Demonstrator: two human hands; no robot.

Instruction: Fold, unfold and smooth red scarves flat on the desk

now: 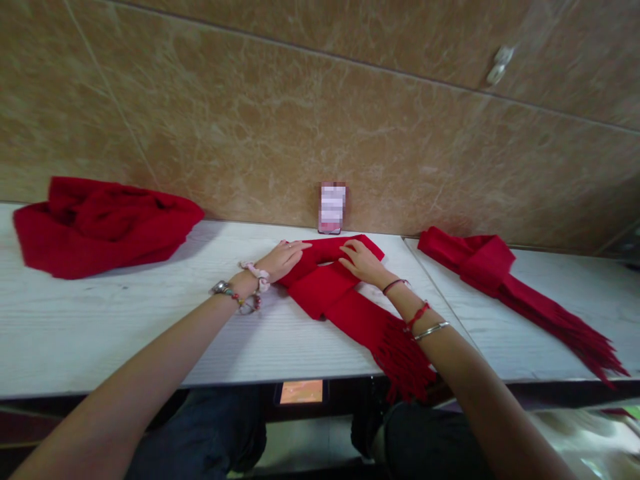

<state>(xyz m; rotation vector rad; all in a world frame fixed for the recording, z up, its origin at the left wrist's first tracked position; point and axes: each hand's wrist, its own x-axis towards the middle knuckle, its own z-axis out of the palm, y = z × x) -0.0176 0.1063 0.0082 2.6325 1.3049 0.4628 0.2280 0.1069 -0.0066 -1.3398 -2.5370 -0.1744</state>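
A red fringed scarf (320, 293), looped and crossed over itself, lies on the white table in front of me. My left hand (286, 260) rests on the left side of the loop, fingers stretched out over the cloth. On the loop's right side is my right hand (366, 263), its fingers apart and slightly bent, touching the fabric. A small gap shows inside the loop between both hands. The fringe (405, 363) hangs past the table's front edge, close under my right forearm.
A heap of red cloth (107, 227) sits at the left. Another looped red scarf (480, 270) lies at the right. A phone (332, 208) leans against the brown marbled wall (250, 120). Below the white table's (150, 340) front edge, a lit screen (301, 392) shows above my legs.
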